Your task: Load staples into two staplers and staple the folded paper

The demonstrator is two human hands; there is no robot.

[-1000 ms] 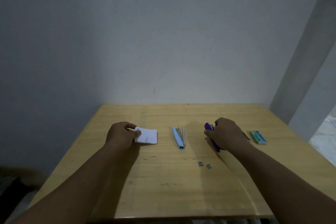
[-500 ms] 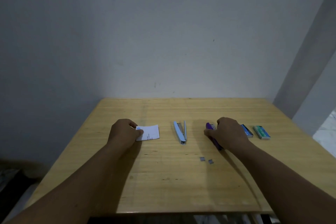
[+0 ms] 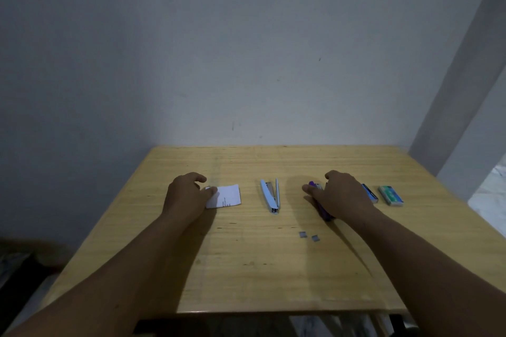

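A folded white paper (image 3: 227, 195) lies on the wooden table (image 3: 260, 268), left of centre. My left hand (image 3: 186, 194) pinches its left edge, thumb on top. A light blue stapler (image 3: 270, 196) lies opened flat in the middle, untouched. My right hand (image 3: 338, 194) covers a purple stapler (image 3: 324, 212) and curls round it; only the stapler's two ends show. Two small staple strips (image 3: 308, 236) lie on the table nearer to me.
A blue staple box (image 3: 370, 193) sits just right of my right hand, and a green staple box (image 3: 391, 195) lies beyond it near the table's right side. A grey wall stands behind the table's far edge.
The camera tilted slightly, so the table sits lower in view. The blue staple box has come into sight beside my right hand. Both hands stay on the paper and purple stapler.
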